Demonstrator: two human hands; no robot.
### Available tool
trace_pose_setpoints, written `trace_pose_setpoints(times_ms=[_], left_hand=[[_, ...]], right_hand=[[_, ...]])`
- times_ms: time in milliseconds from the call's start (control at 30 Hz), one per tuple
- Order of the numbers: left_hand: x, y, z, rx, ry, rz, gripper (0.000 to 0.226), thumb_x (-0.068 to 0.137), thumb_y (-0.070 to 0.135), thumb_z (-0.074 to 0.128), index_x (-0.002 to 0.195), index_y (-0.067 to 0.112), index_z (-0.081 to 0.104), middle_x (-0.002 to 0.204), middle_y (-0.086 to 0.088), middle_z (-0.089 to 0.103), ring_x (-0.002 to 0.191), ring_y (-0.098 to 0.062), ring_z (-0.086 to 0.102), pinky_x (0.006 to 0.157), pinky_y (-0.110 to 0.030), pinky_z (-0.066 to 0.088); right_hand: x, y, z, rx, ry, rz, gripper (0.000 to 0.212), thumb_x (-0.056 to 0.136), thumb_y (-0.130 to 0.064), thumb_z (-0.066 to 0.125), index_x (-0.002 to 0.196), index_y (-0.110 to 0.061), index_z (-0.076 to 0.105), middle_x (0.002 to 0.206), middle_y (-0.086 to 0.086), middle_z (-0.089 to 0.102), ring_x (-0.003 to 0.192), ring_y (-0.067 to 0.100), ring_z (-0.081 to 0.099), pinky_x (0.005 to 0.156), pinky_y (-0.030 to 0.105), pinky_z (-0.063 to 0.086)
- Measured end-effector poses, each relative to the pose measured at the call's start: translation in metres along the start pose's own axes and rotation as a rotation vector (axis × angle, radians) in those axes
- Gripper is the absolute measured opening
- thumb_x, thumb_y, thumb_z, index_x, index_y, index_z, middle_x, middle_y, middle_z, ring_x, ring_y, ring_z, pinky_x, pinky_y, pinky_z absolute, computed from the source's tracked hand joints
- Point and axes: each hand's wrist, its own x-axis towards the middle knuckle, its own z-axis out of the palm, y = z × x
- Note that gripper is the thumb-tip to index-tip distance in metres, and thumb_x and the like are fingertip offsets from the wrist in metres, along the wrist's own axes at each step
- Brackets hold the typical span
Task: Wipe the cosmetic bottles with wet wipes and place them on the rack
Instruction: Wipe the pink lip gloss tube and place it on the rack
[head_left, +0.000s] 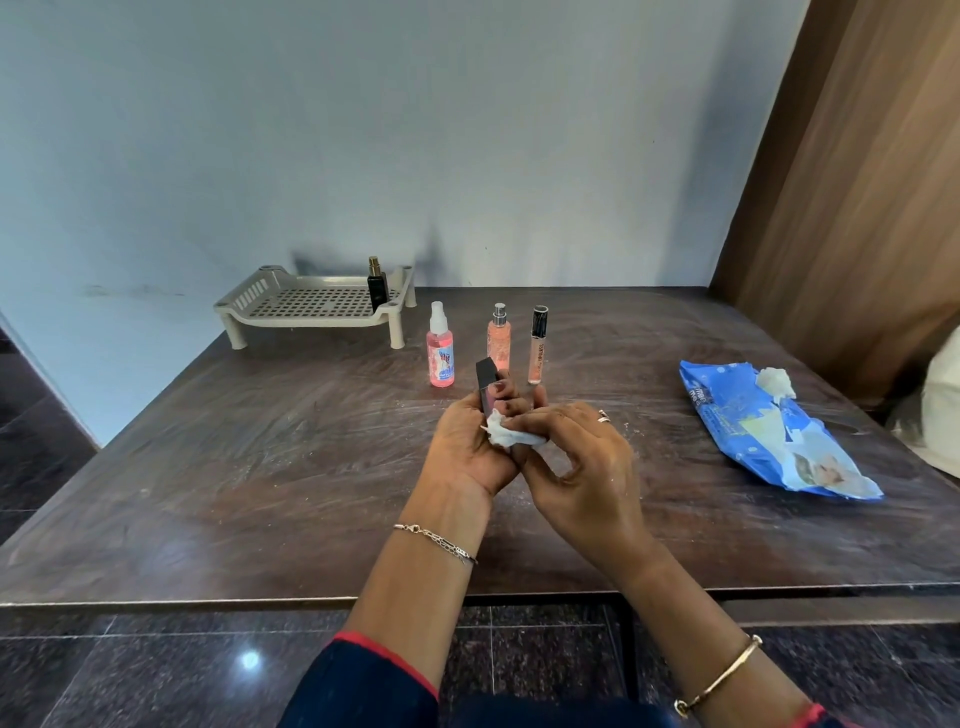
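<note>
- Nearest: your left hand (467, 441) is curling its fingers round the lower body of a small dark-capped bottle (487, 387). It is holding the bottle up over the table (260, 467), cap pointing away from you.
- Your right hand (576, 457) is pinching a crumpled wet wipe (511, 434) between thumb and forefinger and pressing it against the bottle's right side below the cap. Its other fingers are curling loosely.
- Judgement: the wiping is under way. Your left palm is covering much of the body, so that part is probably going unwiped. Try rolling the bottle in the left fingers while dragging the wipe from base to cap. A wet surface may be getting slippery, so grip firmly.
- Just beyond the hands: a pink spray bottle (440, 353), a peach spray bottle (500, 343) and a lip gloss tube (537, 345) are standing upright in a row, apart from each other. Your fingertips are working near them, so watch for knocking one over.
- Right: the wipes pack (769, 431) is lying open, with a balled wipe (775, 383) sitting on its far end.
- Far left: the rack (311, 306) is carrying one black bottle (376, 286) near its right end.
</note>
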Motion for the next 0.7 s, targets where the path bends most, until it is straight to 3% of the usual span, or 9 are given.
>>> trace_pose_setpoints(times_ms=[100,233,333,400,467,600,700], left_hand=[[0.006,0.001,-0.005,0.027,0.038,0.035,0.027,0.098,0.016,0.039,0.075,0.007,0.049,0.050,-0.002,0.046,0.036,-0.013,0.045,0.046,-0.024,0.052],[0.007,0.001,-0.015,0.188,0.066,0.120,0.041,0.097,0.045,0.042,0.077,0.013,0.060,0.056,0.003,0.055,0.051,-0.008,0.051,0.067,-0.027,0.043],[0.008,0.000,-0.030,0.370,0.067,0.144,0.039,0.082,0.053,0.055,0.098,0.018,0.062,0.072,0.006,0.064,0.061,-0.008,0.059,0.079,-0.035,0.044],[0.008,-0.002,-0.037,0.416,0.012,0.155,0.040,0.077,0.046,0.061,0.110,0.024,0.059,0.084,0.004,0.066,0.070,-0.011,0.063,0.090,-0.049,0.045],[0.005,-0.005,-0.040,0.428,-0.080,0.192,0.029,0.081,0.035,0.060,0.108,0.024,0.061,0.087,0.001,0.068,0.075,-0.013,0.063,0.089,-0.055,0.047],[-0.001,-0.007,-0.043,0.452,-0.217,0.254,0.022,0.083,0.025,0.062,0.104,0.020,0.066,0.093,-0.002,0.070,0.084,-0.015,0.059,0.083,-0.046,0.053],[0.001,-0.003,-0.047,0.551,-0.275,0.295,0.042,0.066,0.032,0.084,0.104,0.022,0.070,0.106,-0.001,0.070,0.091,-0.014,0.061,0.081,-0.042,0.054]], right_hand=[[-0.002,0.001,0.001,-0.044,0.013,0.046,0.021,0.076,-0.017,0.072,0.097,-0.021,0.069,0.096,-0.007,0.071,0.088,0.009,0.064,0.072,0.032,0.052],[0.003,0.003,-0.004,-0.004,0.110,0.315,0.020,0.078,-0.015,0.075,0.095,-0.023,0.069,0.087,-0.013,0.066,0.078,0.001,0.059,0.068,0.013,0.044],[0.015,0.006,-0.010,0.042,0.142,0.425,0.017,0.081,-0.025,0.074,0.097,-0.026,0.070,0.085,-0.013,0.067,0.076,0.005,0.060,0.067,0.028,0.050],[0.027,0.007,-0.014,0.086,0.125,0.478,0.014,0.082,-0.029,0.071,0.097,-0.029,0.069,0.084,-0.013,0.068,0.077,0.006,0.060,0.069,0.033,0.052],[0.038,0.005,-0.017,0.143,0.114,0.509,0.013,0.084,-0.025,0.070,0.095,-0.030,0.069,0.082,-0.013,0.069,0.074,0.005,0.060,0.069,0.032,0.052],[0.053,-0.004,-0.024,0.414,0.122,0.603,0.010,0.090,-0.020,0.064,0.094,-0.028,0.068,0.085,-0.007,0.070,0.074,0.001,0.059,0.068,0.017,0.049],[0.058,-0.011,-0.028,0.574,0.121,0.702,0.014,0.094,-0.018,0.056,0.098,-0.023,0.068,0.082,-0.012,0.069,0.072,-0.006,0.059,0.063,0.008,0.045]])
